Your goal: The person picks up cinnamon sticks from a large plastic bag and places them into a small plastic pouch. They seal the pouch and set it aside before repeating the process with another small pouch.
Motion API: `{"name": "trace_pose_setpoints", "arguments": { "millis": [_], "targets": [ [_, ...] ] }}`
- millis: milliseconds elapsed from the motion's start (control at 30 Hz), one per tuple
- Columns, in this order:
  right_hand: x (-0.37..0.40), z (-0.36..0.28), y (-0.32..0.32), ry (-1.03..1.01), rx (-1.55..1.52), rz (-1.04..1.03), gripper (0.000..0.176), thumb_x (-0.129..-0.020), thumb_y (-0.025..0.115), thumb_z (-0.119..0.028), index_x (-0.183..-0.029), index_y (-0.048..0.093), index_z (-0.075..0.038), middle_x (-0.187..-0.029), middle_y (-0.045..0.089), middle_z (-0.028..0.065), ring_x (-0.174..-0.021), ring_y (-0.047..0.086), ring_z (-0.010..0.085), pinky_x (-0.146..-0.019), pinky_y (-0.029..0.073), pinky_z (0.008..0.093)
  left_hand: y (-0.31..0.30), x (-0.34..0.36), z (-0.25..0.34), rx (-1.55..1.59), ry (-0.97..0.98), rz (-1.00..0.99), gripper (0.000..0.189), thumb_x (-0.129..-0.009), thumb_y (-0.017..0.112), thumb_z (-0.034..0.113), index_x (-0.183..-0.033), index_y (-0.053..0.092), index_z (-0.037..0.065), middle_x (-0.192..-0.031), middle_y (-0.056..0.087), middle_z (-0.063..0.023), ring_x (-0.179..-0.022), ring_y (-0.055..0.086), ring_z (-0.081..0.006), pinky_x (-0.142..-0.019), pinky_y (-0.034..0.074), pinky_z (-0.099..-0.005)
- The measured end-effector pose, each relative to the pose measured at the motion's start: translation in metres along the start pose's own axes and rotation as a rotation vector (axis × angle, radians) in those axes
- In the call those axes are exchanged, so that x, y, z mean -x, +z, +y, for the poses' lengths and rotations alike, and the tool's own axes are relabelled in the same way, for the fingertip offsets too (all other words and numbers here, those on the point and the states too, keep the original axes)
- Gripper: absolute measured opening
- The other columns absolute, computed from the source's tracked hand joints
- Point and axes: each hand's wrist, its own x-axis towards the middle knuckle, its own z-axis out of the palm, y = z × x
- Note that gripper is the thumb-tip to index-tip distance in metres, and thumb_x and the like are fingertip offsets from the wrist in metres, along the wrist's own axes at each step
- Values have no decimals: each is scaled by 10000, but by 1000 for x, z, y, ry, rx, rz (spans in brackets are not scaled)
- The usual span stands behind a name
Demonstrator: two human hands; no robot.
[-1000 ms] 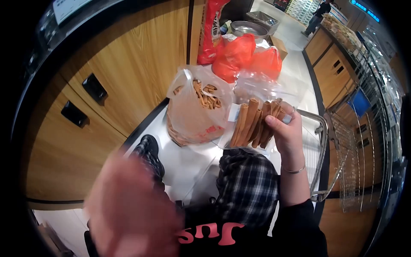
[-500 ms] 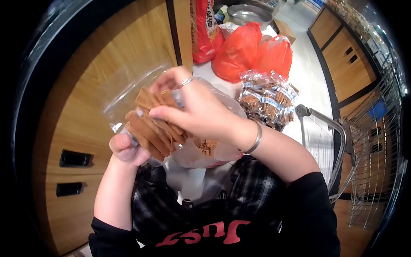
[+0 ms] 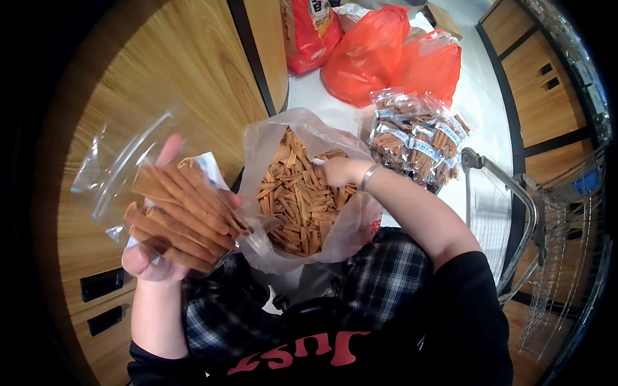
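My left hand (image 3: 154, 264) is closed around a clear zip bag (image 3: 132, 161) with several cinnamon sticks (image 3: 183, 209) in it; the bag's zip top points up and left. In front of me stands a big whitish plastic bag (image 3: 261, 138), its mouth wide, full of loose cinnamon sticks (image 3: 299, 206). Inside its right side, my right hand (image 3: 344, 172), with a bracelet on the wrist, reaches down to the loose sticks. Its fingers are mostly hidden, so their grip does not show.
Beyond the big bag lies a pile of packed cinnamon bags (image 3: 421, 141). Red plastic bags (image 3: 367, 58) and a red printed sack (image 3: 312, 35) stand behind. A wire cart (image 3: 537, 219) is on the right, wooden cabinets (image 3: 161, 71) on the left.
My right hand has left the zip bag and moved right, down into the big bag. My left hand has shifted left and lower with the zip bag, uncovering the loose sticks.
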Motion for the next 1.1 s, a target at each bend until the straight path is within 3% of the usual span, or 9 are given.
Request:
{"name": "trace_pose_setpoints", "arguments": {
  "millis": [300,400,467,567,733,933,1000,1067,1100],
  "targets": [
    [-15,49,58,24,259,186,151,-742,480,-102,-830,594,-59,-806,598,133,-764,578,309,-694,458,367,6,0,0,-91,-14,68,1206,-440,743,489,-1316,49,36,-1053,487,-197,-905,532,-386,-754,486,-443],
    [21,17,11,-56,15,303,91,-710,550,-85,-777,599,-46,-797,616,101,-745,603,247,-687,477,327,5,7,2,-97,-69,35,1282,-386,709,641,-1321,58,53,-1058,487,-200,-898,537,-368,-764,479,-432],
    [49,2,-23,-115,-600,674,96,-698,609,-76,-745,549,-19,-708,600,84,-684,593,177,-648,482,287,4,10,-1,30,-150,-164,1290,-378,673,691,-1324,60,63,-1075,479,-194,-923,527,-360,-777,469,-421],
    [107,-10,-67,-310,-1225,755,174,-736,633,-72,-816,508,18,-754,581,77,-675,574,119,-614,487,229,-3,18,-7,88,-139,-280,1191,-441,657,679,-1329,61,155,-1179,368,-259,-1007,465,-404,-790,431,-530],
    [226,-43,-60,-423,-1457,1151,137,-732,602,13,-807,489,-8,-776,544,76,-689,542,125,-592,474,246,-5,52,-4,163,-123,-326,1085,-532,620,649,-1334,61,180,-1230,315,-238,-1088,397,-393,-852,356,-563],
    [359,-33,53,-413,-1936,1459,102,-848,483,-172,-928,491,-110,-769,517,16,-676,522,124,-556,483,227,-21,184,0,164,115,-52,963,-572,631,563,-1312,169,156,-1174,412,-137,-1071,425,-325,-879,357,-515],
    [398,-7,102,-294,-2157,1455,132,-829,519,-201,-906,504,-96,-793,535,14,-681,522,122,-597,453,235,-21,234,6,155,178,218,943,-563,636,558,-1288,221,119,-1139,444,-143,-1039,460,-314,-860,376,-515],
    [425,-24,115,-32,-2035,1762,128,-852,487,-192,-831,533,-74,-695,565,16,-602,555,106,-534,491,192,-52,266,14,267,-129,1003,969,-547,663,537,-1294,220,107,-1132,444,-165,-1009,482,-324,-862,383,-503],
    [440,-22,130,-50,-2037,1766,125,-852,488,-185,-828,530,-69,-703,569,19,-607,557,106,-541,494,192,-54,282,14,270,-138,1100,972,-546,665,535,-1295,217,106,-1131,444,-166,-1010,481,-325,-864,383,-502]
  ]
}}
